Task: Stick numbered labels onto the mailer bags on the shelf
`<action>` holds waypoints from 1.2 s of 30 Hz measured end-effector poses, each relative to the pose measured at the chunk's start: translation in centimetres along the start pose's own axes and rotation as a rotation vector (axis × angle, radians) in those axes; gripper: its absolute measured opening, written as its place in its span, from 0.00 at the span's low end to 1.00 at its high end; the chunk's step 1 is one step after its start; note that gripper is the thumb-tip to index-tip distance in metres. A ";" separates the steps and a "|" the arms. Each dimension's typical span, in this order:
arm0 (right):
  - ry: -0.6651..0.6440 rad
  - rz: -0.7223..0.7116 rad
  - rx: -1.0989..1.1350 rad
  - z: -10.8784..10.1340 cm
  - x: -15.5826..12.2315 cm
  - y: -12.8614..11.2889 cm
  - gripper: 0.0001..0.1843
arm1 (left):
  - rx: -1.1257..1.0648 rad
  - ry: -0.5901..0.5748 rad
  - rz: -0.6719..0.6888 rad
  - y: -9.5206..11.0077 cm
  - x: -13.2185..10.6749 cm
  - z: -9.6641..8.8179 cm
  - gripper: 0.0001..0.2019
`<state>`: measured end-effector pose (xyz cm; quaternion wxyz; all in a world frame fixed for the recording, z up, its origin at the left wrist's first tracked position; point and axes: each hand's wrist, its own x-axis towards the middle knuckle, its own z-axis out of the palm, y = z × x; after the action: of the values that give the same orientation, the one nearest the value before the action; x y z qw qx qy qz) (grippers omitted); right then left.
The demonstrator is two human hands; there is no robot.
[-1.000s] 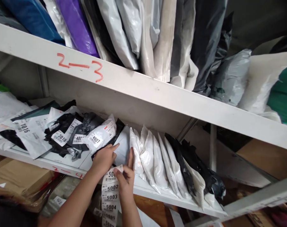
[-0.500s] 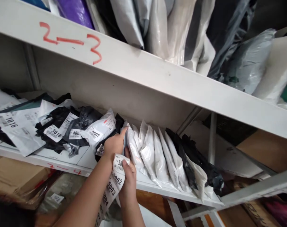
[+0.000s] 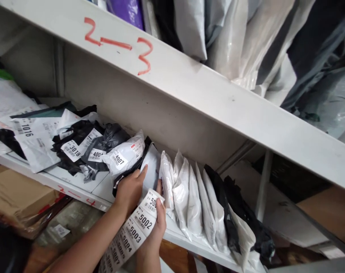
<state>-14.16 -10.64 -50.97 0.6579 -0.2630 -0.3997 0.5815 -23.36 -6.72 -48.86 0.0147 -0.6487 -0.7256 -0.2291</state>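
Observation:
My right hand (image 3: 158,223) is closed on a long strip of white number labels (image 3: 138,227), thumb across the top label. Labels such as 5002, 5003 and 5004 show on it; the strip hangs down towards me. My left hand (image 3: 130,190) holds nothing that I can see. Its index finger is stretched out against a flat light-grey mailer bag (image 3: 151,167), its other fingers bent and partly hidden. This bag stands between a black parcel on its left and a row of upright white mailer bags (image 3: 186,189).
Left along the shelf lie labelled parcels, including the white bag marked 4007 (image 3: 124,154) and the black one marked 3018 (image 3: 76,148). Overhead slants the shelf beam (image 3: 189,79) marked 2-3. Black bags (image 3: 246,208) stand at right. A cardboard box (image 3: 19,197) sits below.
The view has shifted, so the shelf appears further right. My left hand has come away from the white bags and leftward, uncovering the grey mailer bag. More of the label strip shows.

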 end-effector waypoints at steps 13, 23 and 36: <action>0.135 0.102 0.231 -0.7 0.4 -1.1 0.18 | 0.075 0.195 0.122 -0.2 -1.1 1.4 0.25; 0.130 0.126 0.346 -2.0 1.2 0.1 0.21 | 0.136 0.717 0.451 -1.9 -2.2 2.9 0.23; 0.184 0.096 0.301 -0.6 1.1 -1.5 0.23 | 0.018 0.766 0.394 -1.8 -2.2 3.2 0.16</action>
<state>-12.85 -9.72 -49.84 0.6953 -0.2323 -0.2331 0.6390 -23.81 -7.73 -52.93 0.3323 -0.6427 -0.5320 -0.4399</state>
